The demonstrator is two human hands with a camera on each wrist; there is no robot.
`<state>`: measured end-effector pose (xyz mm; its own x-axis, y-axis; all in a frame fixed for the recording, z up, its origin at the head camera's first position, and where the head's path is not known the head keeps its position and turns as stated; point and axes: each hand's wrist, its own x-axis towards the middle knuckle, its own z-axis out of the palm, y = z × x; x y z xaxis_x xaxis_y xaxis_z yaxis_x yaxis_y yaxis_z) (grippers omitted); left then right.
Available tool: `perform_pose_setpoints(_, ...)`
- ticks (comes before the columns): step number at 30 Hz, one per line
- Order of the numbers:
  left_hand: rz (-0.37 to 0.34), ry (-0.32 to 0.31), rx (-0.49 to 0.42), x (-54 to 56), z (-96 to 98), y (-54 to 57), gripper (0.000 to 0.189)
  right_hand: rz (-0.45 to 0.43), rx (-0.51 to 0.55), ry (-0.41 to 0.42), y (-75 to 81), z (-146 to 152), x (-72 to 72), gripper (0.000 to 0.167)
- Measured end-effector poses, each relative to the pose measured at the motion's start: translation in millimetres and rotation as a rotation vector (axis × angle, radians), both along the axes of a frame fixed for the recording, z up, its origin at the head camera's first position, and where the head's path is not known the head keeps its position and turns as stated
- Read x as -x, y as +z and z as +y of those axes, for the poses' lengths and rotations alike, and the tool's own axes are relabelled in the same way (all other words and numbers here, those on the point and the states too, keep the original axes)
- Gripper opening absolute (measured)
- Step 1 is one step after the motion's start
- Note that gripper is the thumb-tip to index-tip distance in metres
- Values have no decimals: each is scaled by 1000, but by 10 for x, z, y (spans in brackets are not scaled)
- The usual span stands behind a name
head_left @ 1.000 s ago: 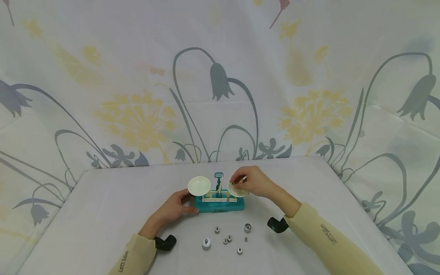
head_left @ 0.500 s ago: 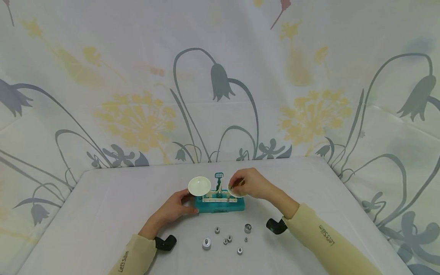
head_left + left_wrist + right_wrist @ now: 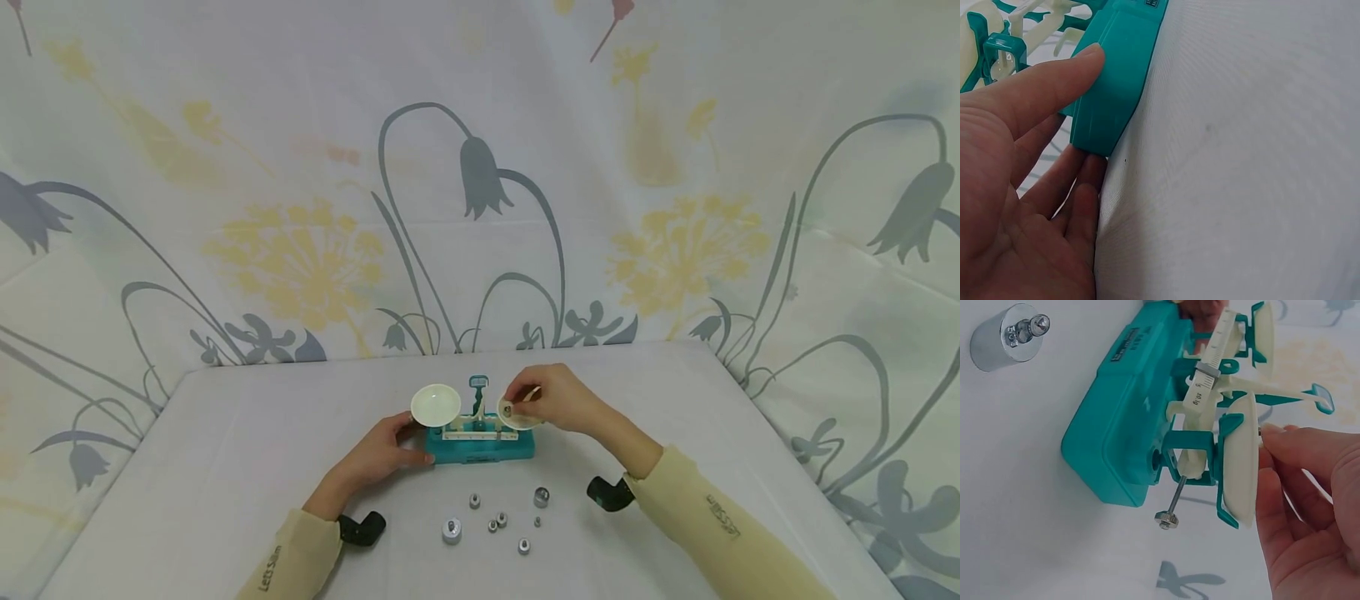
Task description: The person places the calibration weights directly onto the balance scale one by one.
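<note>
A teal balance scale with two cream pans stands at the table's middle. My left hand grips the left end of its base, thumb along the front, as the left wrist view also shows. Nothing lies in the left pan. Over the right pan my right hand pinches a small metal weight between thumb and index finger, low inside the rim. In the right wrist view the fingertips hide most of this weight behind the upturned pan edge.
Several silver weights stand on the white table in front of the scale, among them a large one and one at the right. Behind the table hangs a flowered cloth. Black wrist cameras sit at both cuffs.
The right hand dips slightly into the right pan, then shifts a little back to the right, leaving the small weight more visible at its fingertips. The left hand keeps its hold.
</note>
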<state>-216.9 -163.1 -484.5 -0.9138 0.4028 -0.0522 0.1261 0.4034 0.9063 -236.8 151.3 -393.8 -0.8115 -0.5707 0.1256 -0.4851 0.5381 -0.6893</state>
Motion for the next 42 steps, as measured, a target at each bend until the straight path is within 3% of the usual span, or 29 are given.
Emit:
perform_pose_setpoints(10,9,-10,-9,-16,0,7,71,33,20,-11,37,135,-97,13)
perform_pose_setpoints(17,21,-20,-13,-10,2,-12,68,61,74,-13,-26,309,-147,15)
perform_pose_setpoints(42,13,2,3,-5,-1,-13,70,-1,141,-16,-250,511,-480,15)
